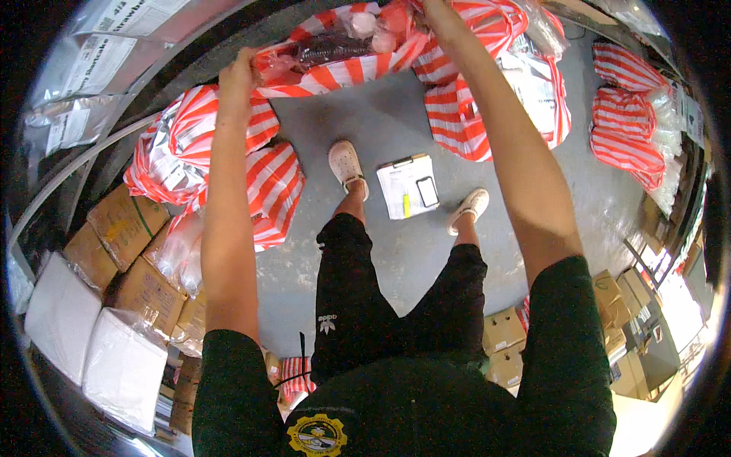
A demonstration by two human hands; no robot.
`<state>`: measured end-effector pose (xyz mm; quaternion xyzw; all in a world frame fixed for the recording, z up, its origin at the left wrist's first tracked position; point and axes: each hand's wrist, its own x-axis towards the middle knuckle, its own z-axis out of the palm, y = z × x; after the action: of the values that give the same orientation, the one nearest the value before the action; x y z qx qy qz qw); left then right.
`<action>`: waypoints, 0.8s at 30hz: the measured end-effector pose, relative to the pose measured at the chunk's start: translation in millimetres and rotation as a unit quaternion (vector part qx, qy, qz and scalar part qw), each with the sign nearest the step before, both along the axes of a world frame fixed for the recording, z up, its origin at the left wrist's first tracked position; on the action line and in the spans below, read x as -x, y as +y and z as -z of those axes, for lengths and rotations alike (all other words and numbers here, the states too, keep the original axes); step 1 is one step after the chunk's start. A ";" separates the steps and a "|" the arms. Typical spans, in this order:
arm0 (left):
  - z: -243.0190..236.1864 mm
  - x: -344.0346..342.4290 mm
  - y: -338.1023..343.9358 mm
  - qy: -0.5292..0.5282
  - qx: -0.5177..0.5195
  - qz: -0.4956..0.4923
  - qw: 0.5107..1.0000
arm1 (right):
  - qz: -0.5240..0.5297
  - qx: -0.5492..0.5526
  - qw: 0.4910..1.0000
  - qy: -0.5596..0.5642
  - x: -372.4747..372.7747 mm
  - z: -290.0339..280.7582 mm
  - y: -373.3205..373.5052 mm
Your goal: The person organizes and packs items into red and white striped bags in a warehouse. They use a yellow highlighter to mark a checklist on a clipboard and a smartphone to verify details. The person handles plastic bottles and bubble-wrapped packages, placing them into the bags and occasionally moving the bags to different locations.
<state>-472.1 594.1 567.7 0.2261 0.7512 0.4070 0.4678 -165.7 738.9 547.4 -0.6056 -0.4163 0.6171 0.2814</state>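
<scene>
Both hands grip a red-and-white striped bag point(343, 53) held up ahead: left hand point(237, 75) clenched on its left edge, right hand point(434, 11) on its right. Likely risk: thin plastic tearing or slipping, dumping contents toward clipboard point(407, 185) on floor below.

Grey concrete floor point(381, 129) under me. Brown cardboard boxes point(126, 228) stacked at my left, more cartons point(624, 305) at right. Bright light point(685, 305) spilling from right edge.
</scene>
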 end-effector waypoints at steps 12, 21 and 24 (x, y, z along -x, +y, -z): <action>36.5 30.6 24.3 0.024 -0.084 -0.057 0.995 | -0.192 -0.025 0.981 0.003 9.4 37.6 64.7; 37.2 36.2 48.2 0.019 -0.047 0.060 0.997 | -0.182 -0.160 0.970 0.031 -42.6 82.8 62.4; 39.9 41.5 23.7 0.023 -0.034 0.038 0.998 | -0.108 -0.137 0.985 0.017 -45.9 63.7 27.7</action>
<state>-513.6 617.8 527.8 0.2793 0.7382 0.4091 0.4578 -119.8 766.6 483.7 -0.5020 -0.5547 0.5916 0.3005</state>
